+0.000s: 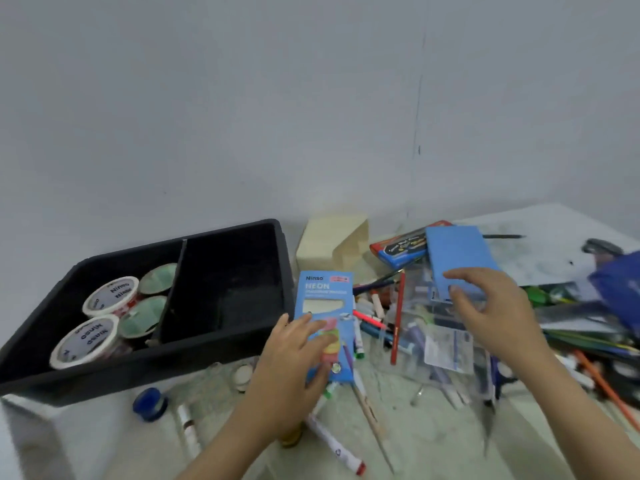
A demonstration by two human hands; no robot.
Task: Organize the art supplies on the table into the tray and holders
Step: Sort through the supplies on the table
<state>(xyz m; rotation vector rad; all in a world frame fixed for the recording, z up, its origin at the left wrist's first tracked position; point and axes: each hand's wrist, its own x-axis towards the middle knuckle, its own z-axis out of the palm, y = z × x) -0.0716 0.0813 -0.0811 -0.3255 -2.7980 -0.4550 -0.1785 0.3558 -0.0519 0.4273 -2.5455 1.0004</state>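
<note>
Head — left hand (294, 355) grips neon box (323, 292); right hand (498, 306) pinches blue box (453, 251).

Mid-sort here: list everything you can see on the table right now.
tray: one, black, left of table
tubs: four, white or green tops, tray's left compartment
wooden holder: one, pale, behind tray's right corner
neon pencil box: one, blue, beside tray
plain box: one, blue, above the loose pens
loose pens and pencils: many, mixed colours, centre to right
left hand: one, holds neon pencil box
right hand: one, holds plain box
</note>
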